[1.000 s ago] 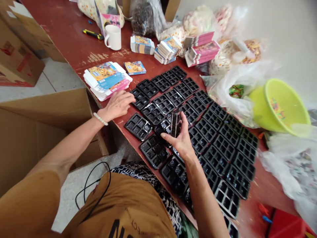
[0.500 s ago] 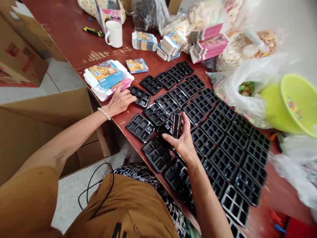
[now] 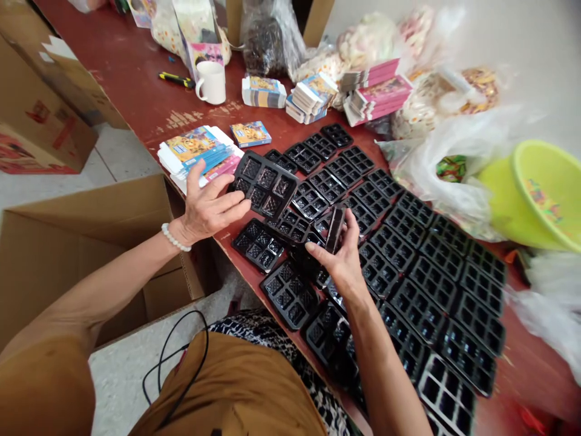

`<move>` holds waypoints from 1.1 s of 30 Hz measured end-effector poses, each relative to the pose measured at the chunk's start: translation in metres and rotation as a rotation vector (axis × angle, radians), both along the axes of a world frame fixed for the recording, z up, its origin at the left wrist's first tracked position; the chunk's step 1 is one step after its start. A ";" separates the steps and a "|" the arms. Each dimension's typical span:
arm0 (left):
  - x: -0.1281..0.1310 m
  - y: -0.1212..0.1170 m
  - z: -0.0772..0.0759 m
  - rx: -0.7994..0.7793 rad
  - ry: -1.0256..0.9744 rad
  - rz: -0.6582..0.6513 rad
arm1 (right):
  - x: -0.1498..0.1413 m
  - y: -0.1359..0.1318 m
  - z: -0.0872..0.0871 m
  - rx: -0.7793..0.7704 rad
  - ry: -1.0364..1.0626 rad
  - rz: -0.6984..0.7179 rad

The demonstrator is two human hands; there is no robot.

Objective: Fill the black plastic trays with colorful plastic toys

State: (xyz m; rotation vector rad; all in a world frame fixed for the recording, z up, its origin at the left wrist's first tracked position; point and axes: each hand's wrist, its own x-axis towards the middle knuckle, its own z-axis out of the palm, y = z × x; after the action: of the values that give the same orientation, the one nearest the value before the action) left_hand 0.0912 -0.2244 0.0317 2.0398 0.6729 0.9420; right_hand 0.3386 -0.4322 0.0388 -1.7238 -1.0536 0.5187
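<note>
My left hand (image 3: 211,206) grips one end of a black plastic tray (image 3: 264,184) with six square pockets, lifted and tilted above the table. In my right hand (image 3: 338,257) is a black tray stack (image 3: 336,229), turned on edge between thumb and fingers; how many trays are in it I cannot tell. Beneath and around both hands, rows of the same black trays (image 3: 290,292) lie on the red-brown table (image 3: 136,100). Close to my left hand rests a pile of flat printed cartons (image 3: 193,145), blue and pink.
A single blue box (image 3: 250,134) lies behind the cartons. Farther back are a white mug (image 3: 211,83), a yellow-black cutter (image 3: 176,79) and stacked pink boxes (image 3: 381,97). A lime-green bucket (image 3: 503,172) stands right. Below the left edge sits an open cardboard box (image 3: 91,224).
My left hand has picked up the tray that lay beside the cartons and raised it toward my right hand. My right hand still holds its trays, a little lower and farther right.
</note>
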 end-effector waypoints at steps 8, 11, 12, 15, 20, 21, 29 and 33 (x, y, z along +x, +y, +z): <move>0.027 -0.047 0.011 0.105 -0.048 -0.420 | -0.029 0.015 0.028 -0.046 -0.025 0.473; 0.034 -0.057 0.012 0.131 -0.130 -0.360 | -0.037 0.015 0.023 -0.049 0.174 0.503; 0.036 -0.060 0.013 0.147 -0.167 -0.322 | -0.039 0.015 0.021 -0.033 0.189 0.481; 0.041 -0.071 0.018 0.124 -0.315 -0.145 | -0.042 0.014 0.016 0.016 0.181 0.371; 0.045 -0.088 0.026 -0.433 -0.288 -0.195 | -0.042 0.015 0.014 0.056 0.197 0.226; 0.045 -0.090 0.026 -0.511 -0.238 -0.253 | -0.041 0.015 0.014 0.047 0.195 0.228; 0.049 -0.081 0.015 -0.999 -0.301 -0.455 | -0.041 0.012 0.016 0.024 0.294 0.340; 0.048 -0.080 0.018 -1.108 -0.377 -0.514 | -0.040 0.014 0.015 0.017 0.370 0.375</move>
State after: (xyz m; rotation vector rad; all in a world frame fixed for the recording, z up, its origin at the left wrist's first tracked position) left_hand 0.1393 -0.3046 0.0497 0.9262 0.3004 0.4377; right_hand 0.2989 -0.4186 0.0536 -1.3470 -1.1051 1.0203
